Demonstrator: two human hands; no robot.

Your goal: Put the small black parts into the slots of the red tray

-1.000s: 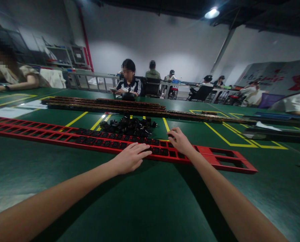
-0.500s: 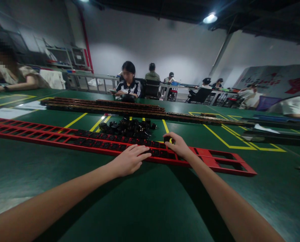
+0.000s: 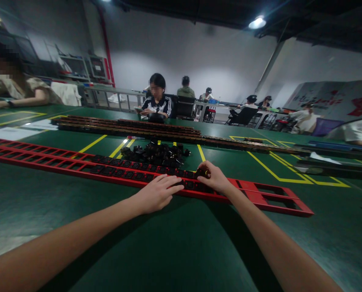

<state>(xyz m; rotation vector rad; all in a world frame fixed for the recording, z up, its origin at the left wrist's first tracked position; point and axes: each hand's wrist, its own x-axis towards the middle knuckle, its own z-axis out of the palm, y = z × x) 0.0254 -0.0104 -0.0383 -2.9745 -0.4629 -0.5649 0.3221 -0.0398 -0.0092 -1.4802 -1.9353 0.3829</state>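
Two long red frames [image 3: 268, 198] lie side by side across the green table, their slots partly filled with black sockets [image 3: 129, 174]. My left hand [image 3: 158, 192] rests flat on the near frame, fingers stretched out over the filled sockets. My right hand [image 3: 213, 178] is closed in a pinch on a black socket [image 3: 202, 172], held over the frame just right of the filled slots. A heap of loose black sockets [image 3: 156, 153] sits on the table just behind the frames.
Long dark strips [image 3: 129, 126] are stacked across the table farther back. Yellow lines [image 3: 278, 172] mark the green surface. A person in a striped jacket [image 3: 157, 101] sits opposite, another person sits at far left, and several more work at tables behind.
My right hand has drawn back from the table beyond the frames toward the frame, carrying a black socket. My left hand has stayed where it was.
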